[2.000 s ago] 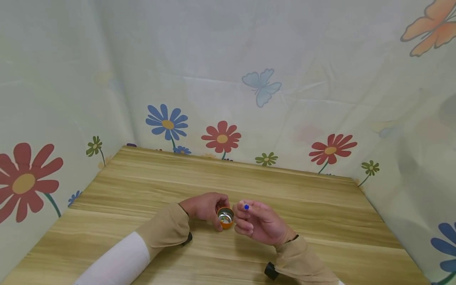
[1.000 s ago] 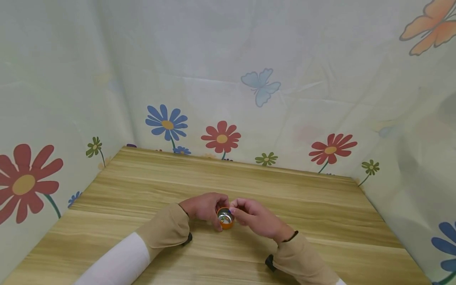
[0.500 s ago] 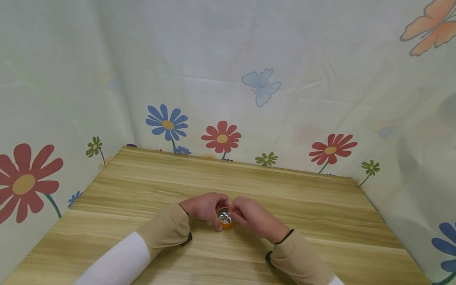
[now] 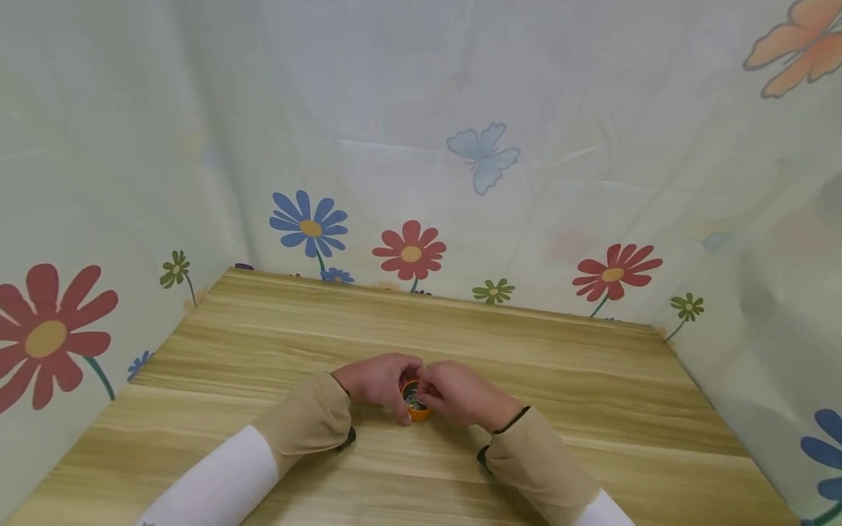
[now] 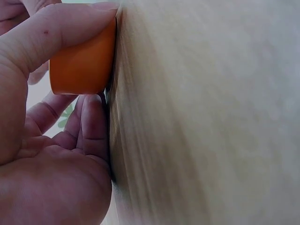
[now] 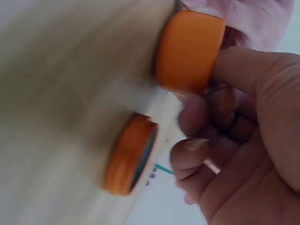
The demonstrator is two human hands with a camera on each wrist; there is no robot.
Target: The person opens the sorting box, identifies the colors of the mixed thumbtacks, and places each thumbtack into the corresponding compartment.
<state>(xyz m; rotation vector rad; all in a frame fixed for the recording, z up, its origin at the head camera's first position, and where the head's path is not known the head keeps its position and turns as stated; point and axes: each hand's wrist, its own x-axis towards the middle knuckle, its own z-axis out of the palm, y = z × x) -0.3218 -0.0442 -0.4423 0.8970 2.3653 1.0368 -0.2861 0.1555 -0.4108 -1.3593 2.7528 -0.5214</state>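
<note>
A small round orange tin with a shiny metal inside stands on the table between the hands. Several tiny coloured pieces show at its bottom in the head view. My left hand grips the tin from the left, thumb in front and fingers behind; the left wrist view shows the thumb lying along the orange wall. My right hand reaches over the rim from the right, with thumb and fingertips down inside the tin. Those fingertips are hidden, so I cannot tell whether they hold anything. Its other fingers are curled outside.
An orange lid with a dark inner side lies on the table beside the tin in the right wrist view; the right hand hides it in the head view. The wood-grain table ends at flower-printed cloth walls.
My right hand, which pinched a small blue bead beside the tin, has turned over and moved left so its fingertips are inside. The bead is out of sight. My left hand keeps its hold.
</note>
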